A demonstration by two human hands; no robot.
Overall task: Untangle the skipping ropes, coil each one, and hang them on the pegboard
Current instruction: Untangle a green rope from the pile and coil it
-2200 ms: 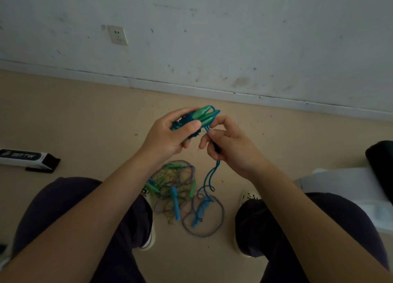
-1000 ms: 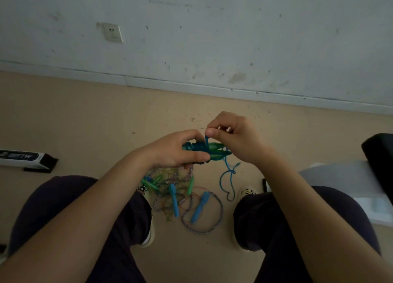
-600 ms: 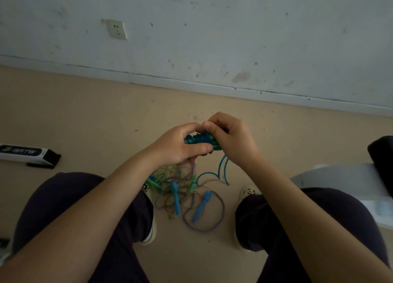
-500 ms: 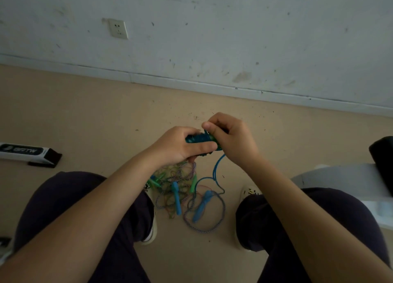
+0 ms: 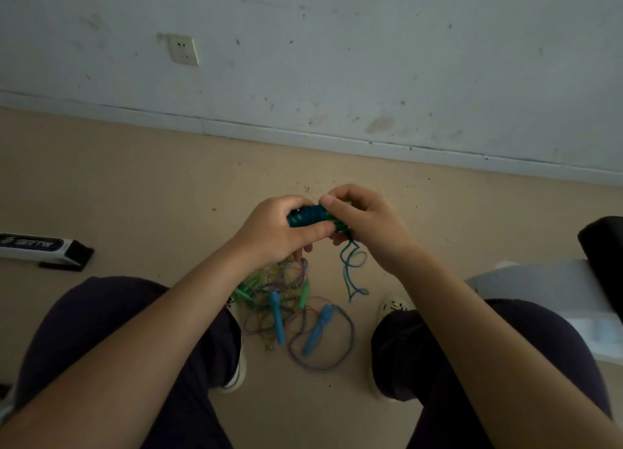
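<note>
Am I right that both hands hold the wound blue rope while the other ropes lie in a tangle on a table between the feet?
Not quite: the tangle of ropes lies on the floor, not on a table. The head view shows it between the shoes. The rest holds: the left hand and the right hand both hold the wound blue rope.

Left hand [image 5: 276, 232]: fingers curled, thumb pressed across the front, closed in a grip. Right hand [image 5: 367, 224]: fingers bent, fingertips [image 5: 326, 200] pinched, touching the left hand. Both bare forearms converge from the lower corners, above the knees.
</note>
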